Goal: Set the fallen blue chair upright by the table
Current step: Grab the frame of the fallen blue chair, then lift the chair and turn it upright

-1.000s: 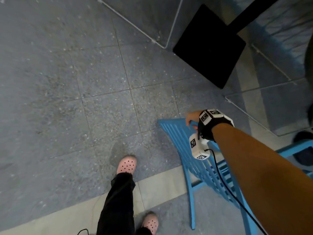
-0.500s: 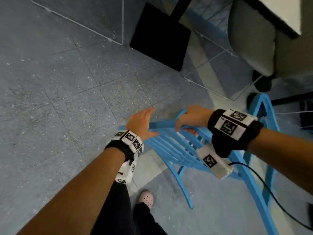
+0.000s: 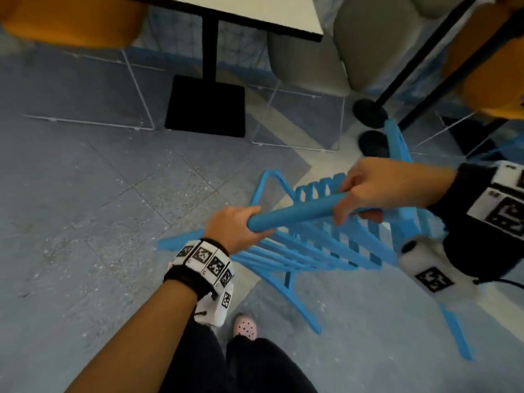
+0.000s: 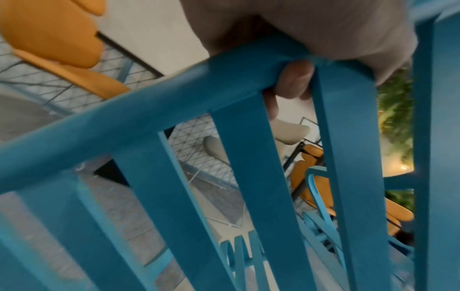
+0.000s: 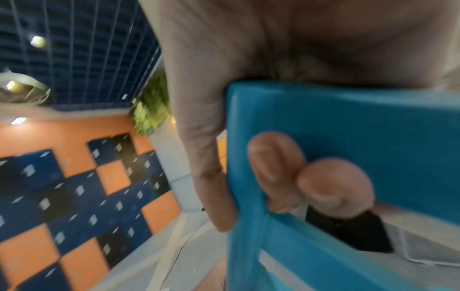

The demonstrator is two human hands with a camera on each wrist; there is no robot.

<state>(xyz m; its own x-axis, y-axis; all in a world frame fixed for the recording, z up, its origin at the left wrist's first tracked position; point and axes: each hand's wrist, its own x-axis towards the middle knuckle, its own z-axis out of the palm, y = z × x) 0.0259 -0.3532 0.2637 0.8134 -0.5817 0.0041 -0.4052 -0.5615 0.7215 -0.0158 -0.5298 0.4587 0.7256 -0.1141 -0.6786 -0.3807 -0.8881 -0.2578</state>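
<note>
The top rail of the blue chair [image 3: 297, 212] runs between both hands. The left hand [image 3: 235, 232] is wrapped around the rail's left end, and the right hand [image 3: 377, 191] is wrapped around it further right. In the left wrist view, the fingers [image 4: 293, 82] curl under the rail between two back slats. In the right wrist view, two fingertips [image 5: 276, 169] press the rail's underside while the thumb lies along its end face. Both hands therefore hold the rail in a closed grasp.

The chair is painted blue throughout, with a rounded top rail, flat parallel back slats and a slatted seat. It stands tilted over the grey tiled floor [image 3: 85, 194], with its legs spread toward the lower right. It is positioned near the black pedestal base [image 3: 205, 106] of a white-topped table [image 3: 255, 15].

Both forearms extend forward, palms down, wrists carrying marker bands. The left arm rises from the lower left; the right arm enters from the right edge.
</note>
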